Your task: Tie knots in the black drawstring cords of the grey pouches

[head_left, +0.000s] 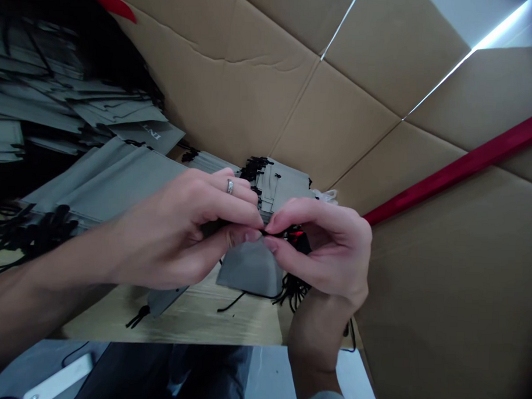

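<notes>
Black cord (264, 232) is pinched at the fingertips of both hands, just above a grey bag (248, 269). Cord is gripped between thumb and finger by the left hand (196, 211) and likewise by the right hand (340, 266); tips are nearly touching. What is formed in the cord is hidden by the fingers. Grey bag is seen over the table (192, 322), below the hands; whether it is hung from the cord can't be told. Cord work here is judged unfinished, as the cord is pinched on both sides. A loose cord end (231, 303) is seen below the bag. A corded piece (166, 301) is placed nearby, partly covered by the left hand. Corded bags are stacked on the left (105, 182) and behind the hands (290, 183); whether those are finished can't be told. All is backed by cardboard (252, 100).
</notes>
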Tool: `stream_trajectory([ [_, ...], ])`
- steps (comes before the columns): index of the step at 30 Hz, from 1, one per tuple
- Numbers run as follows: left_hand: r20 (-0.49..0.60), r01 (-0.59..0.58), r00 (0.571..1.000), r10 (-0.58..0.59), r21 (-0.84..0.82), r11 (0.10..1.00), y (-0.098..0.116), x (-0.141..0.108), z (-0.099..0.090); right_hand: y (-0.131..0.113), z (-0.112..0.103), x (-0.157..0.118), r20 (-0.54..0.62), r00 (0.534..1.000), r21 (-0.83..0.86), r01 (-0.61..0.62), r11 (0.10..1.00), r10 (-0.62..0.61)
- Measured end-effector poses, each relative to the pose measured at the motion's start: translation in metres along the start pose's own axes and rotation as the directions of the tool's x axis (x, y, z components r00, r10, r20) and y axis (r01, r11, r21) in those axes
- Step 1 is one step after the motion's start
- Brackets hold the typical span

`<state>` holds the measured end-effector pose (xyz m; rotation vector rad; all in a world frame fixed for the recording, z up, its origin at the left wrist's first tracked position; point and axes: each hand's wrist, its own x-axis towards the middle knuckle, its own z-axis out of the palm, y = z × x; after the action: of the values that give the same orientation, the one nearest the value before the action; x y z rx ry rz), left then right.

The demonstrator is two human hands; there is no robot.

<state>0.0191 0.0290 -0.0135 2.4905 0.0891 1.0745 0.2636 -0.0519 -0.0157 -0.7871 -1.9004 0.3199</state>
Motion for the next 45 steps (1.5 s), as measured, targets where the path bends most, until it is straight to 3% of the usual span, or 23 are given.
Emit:
stream_trajectory([
  [4, 0.045, -0.024, 0.999, 0.031, -0.134, 0.991, -0.001, 0.0, -0.003, 0.011, 0.003, -0.002, 0.034, 0.999, 0.136, -0.007, 0.991, 0.002],
  [8, 0.05, -0.059, 0.996, 0.075, -0.272, 0.961, 0.002, 0.0, -0.005, 0.033, 0.012, 0.0, 0.051, 0.991, 0.404, 0.094, 0.91, -0.125],
  [10, 0.058, -0.082, 0.993, 0.104, -0.301, 0.95, 0.003, 0.0, -0.005, 0.038, 0.013, 0.002, 0.051, 0.985, 0.458, 0.126, 0.88, -0.167],
  [16, 0.03, 0.012, 1.0, -0.008, -0.147, 0.989, 0.002, -0.004, -0.009, 0.015, -0.007, 0.004, 0.037, 0.999, 0.181, -0.02, 0.983, 0.013],
  [20, 0.05, 0.037, 0.998, -0.031, -0.123, 0.992, -0.001, -0.002, -0.009, 0.001, -0.015, 0.0, -0.033, 0.999, 0.091, -0.036, 0.995, 0.039],
  [26, 0.043, 0.038, 0.998, -0.034, -0.094, 0.995, -0.001, 0.001, -0.009, -0.005, -0.01, -0.005, -0.057, 0.996, -0.124, -0.073, 0.99, 0.067],
  [32, 0.037, -0.006, 0.999, 0.009, -0.055, 0.998, 0.001, 0.001, -0.005, -0.022, 0.009, -0.001, -0.239, 0.971, -0.379, -0.117, 0.918, 0.025],
  [36, 0.059, -0.062, 0.996, 0.068, -0.094, 0.994, 0.0, 0.002, -0.006, -0.023, 0.019, 0.0, -0.274, 0.962, -0.392, -0.119, 0.912, 0.007],
  [40, 0.033, -0.019, 0.999, 0.022, -0.081, 0.996, -0.001, 0.001, -0.008, -0.019, 0.013, -0.002, -0.284, 0.958, -0.358, -0.132, 0.924, 0.027],
  [45, 0.054, 0.026, 0.998, -0.024, -0.033, 0.999, -0.003, 0.002, -0.009, -0.016, -0.009, -0.005, -0.131, 0.985, -0.09, -0.121, 0.988, 0.109],
])
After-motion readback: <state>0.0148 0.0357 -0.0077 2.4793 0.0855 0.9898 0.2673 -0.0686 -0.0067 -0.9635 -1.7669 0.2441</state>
